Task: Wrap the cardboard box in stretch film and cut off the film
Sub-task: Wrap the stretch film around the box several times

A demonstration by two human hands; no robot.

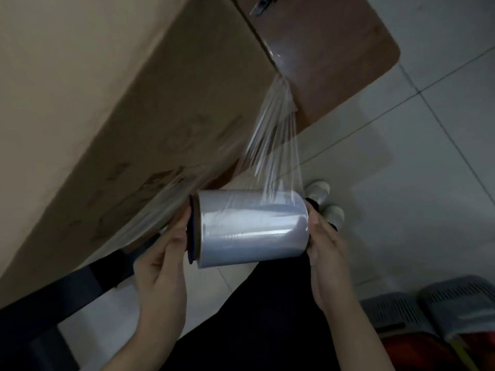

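Big cardboard box [120, 116] fills the upper left, sitting on the brown desk [334, 62] w/ its near corner close to the desk's rounded edge. Pale tiled floor [442, 156] takes up the right side. The person's dark trousers [254, 317] run down the lower middle, and the desk's black frame [53, 303] crosses the bottom left under the box. A band of clear stretch film [273, 135] runs taut from the box's corner down to the roll, bunched into streaks; more film lies along the box's lower side towards the left. The film roll [251, 226] is held in the air below the desk edge, approx. level, btwn both hands. Left hand [160, 263] grips the roll's left end at the blue cap, thumb up along the rim, fingers curled behind. Right hand [326, 253] is pressed flat against the right end, fingers fairly straight. Grey slotted baskets [428, 303] sit at the bottom right. Two light shoes [325, 199] show on the floor just past the roll. A small blue-and-yellow cutter [261, 4] lies on the desk at the top edge, beside the box, blurred.
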